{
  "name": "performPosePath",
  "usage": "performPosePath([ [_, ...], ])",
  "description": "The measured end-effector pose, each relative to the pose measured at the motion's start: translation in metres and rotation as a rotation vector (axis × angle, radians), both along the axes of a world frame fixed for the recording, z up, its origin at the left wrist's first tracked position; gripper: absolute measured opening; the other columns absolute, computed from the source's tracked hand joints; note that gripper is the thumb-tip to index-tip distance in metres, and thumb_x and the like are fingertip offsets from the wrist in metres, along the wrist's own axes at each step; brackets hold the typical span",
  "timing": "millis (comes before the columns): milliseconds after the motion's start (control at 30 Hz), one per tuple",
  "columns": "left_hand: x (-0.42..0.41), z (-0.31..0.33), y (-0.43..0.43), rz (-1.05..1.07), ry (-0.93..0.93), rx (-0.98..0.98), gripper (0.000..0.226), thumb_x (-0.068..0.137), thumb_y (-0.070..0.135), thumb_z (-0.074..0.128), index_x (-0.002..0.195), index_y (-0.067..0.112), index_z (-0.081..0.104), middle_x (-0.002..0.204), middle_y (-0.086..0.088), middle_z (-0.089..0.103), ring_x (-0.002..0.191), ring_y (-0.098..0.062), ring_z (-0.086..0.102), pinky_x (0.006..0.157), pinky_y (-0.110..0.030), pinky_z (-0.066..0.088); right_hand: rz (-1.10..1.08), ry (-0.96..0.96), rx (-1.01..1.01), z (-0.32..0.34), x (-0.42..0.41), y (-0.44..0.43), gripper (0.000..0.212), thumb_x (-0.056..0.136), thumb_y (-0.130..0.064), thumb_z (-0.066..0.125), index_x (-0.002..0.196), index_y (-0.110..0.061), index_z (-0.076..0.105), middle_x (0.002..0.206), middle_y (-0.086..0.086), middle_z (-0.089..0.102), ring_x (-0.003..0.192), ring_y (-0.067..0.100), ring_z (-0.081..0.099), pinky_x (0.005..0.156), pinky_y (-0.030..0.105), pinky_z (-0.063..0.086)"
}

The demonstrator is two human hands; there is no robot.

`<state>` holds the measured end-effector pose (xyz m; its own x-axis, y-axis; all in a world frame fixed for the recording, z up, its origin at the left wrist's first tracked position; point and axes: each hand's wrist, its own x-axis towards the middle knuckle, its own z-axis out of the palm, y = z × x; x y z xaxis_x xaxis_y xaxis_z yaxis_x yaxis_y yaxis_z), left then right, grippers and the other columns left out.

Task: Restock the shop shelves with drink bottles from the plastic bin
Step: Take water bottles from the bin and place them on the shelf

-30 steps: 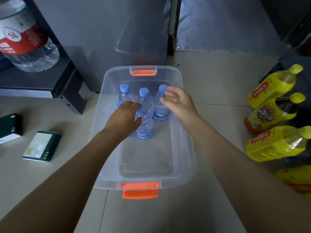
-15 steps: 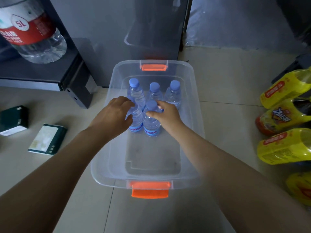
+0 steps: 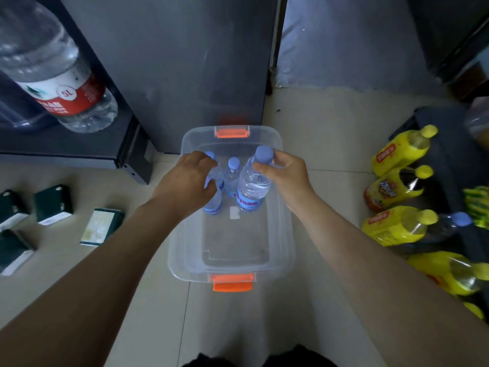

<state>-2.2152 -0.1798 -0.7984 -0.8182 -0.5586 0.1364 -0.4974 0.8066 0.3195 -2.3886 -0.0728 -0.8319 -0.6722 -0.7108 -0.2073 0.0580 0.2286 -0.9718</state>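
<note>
A clear plastic bin (image 3: pixel 287 234) with orange latches sits on the tiled floor in front of me. Small water bottles with blue caps stand at its far end. My right hand (image 3: pixel 284 173) grips one water bottle (image 3: pixel 252 185) by its neck and has it raised and tilted above the others. My left hand (image 3: pixel 185 184) is closed over the tops of two bottles (image 3: pixel 214 201) at the left of the group. One more bottle (image 3: pixel 232 173) stands free between my hands.
A dark shelf (image 3: pixel 79 144) at the left carries a big 5L water jug (image 3: pixel 60 83). Yellow drink bottles (image 3: pixel 397 225) lie on the right-hand rack. Green boxes (image 3: pixel 102 226) are scattered on the floor at the left. A grey cabinet (image 3: pixel 185 62) stands behind the bin.
My right hand has closed on a bottle's neck and lifted it up out of the group. My left hand has shifted onto the left bottles. The camera has moved back and up.
</note>
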Motion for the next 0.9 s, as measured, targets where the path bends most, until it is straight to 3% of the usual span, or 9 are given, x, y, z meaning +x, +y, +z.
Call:
performPosePath([
  [133, -0.010, 0.098, 0.009, -0.035, -0.018, -0.006, 0.036, 0.072, 0.014, 0.050, 0.100, -0.003, 0.065, 0.098, -0.021, 0.063, 0.089, -0.041, 0.060, 0.080, -0.042, 0.050, -0.105, -0.112, -0.066, 0.108, -0.007, 0.022, 0.025, 0.077, -0.002, 0.073, 0.101, -0.008, 0.067, 0.094, 0.006, 0.066, 0.080, 0.013, 0.060, 0.073, 0.023, 0.050],
  [267, -0.021, 0.212, 0.020, -0.024, -0.043, -0.020, 0.043, 0.075, 0.020, 0.047, 0.108, -0.001, 0.063, 0.108, -0.021, 0.060, 0.099, -0.039, 0.056, 0.083, -0.045, 0.049, -0.173, -0.103, -0.098, 0.222, -0.019, 0.046, 0.025, 0.080, -0.007, 0.072, 0.103, -0.013, 0.065, 0.098, 0.003, 0.066, 0.076, 0.005, 0.061, 0.071, 0.016, 0.050],
  [467, -0.055, 0.396, 0.040, -0.089, -0.068, -0.008, 0.041, 0.086, 0.021, 0.055, 0.123, 0.003, 0.055, 0.127, -0.018, 0.050, 0.119, -0.036, 0.047, 0.097, -0.047, 0.042, -0.265, -0.053, -0.181, 0.417, -0.040, 0.095, 0.016, 0.081, -0.005, 0.069, 0.091, -0.017, 0.067, 0.082, -0.001, 0.066, 0.075, 0.012, 0.058, 0.071, 0.024, 0.049],
  [567, -0.072, 0.488, 0.056, -0.170, -0.080, -0.032, 0.046, 0.087, 0.032, 0.049, 0.120, 0.000, 0.054, 0.124, -0.020, 0.051, 0.117, -0.036, 0.048, 0.096, -0.047, 0.041, -0.330, -0.009, -0.225, 0.511, -0.048, 0.124, 0.017, 0.081, -0.005, 0.069, 0.082, -0.022, 0.068, 0.078, -0.006, 0.067, 0.073, 0.010, 0.059, 0.073, 0.026, 0.048],
  [700, -0.091, 0.600, 0.085, -0.295, 0.000, -0.080, 0.046, 0.090, 0.034, 0.050, 0.122, 0.002, 0.055, 0.123, -0.021, 0.052, 0.116, -0.035, 0.049, 0.098, -0.038, 0.038, -0.471, 0.080, -0.250, 0.625, -0.048, 0.165, 0.022, 0.082, -0.006, 0.069, 0.102, -0.016, 0.066, 0.090, 0.003, 0.068, 0.080, 0.014, 0.061, 0.078, 0.030, 0.051],
  [900, -0.110, 0.724, 0.124, -0.465, 0.089, -0.181, 0.044, 0.094, 0.037, 0.046, 0.128, 0.010, 0.050, 0.128, -0.011, 0.049, 0.120, -0.027, 0.044, 0.096, -0.035, 0.040, -0.649, 0.231, -0.356, 0.749, -0.029, 0.230, 0.019, 0.084, -0.013, 0.068, 0.103, -0.011, 0.067, 0.097, 0.011, 0.067, 0.087, 0.020, 0.061, 0.087, 0.038, 0.050],
])
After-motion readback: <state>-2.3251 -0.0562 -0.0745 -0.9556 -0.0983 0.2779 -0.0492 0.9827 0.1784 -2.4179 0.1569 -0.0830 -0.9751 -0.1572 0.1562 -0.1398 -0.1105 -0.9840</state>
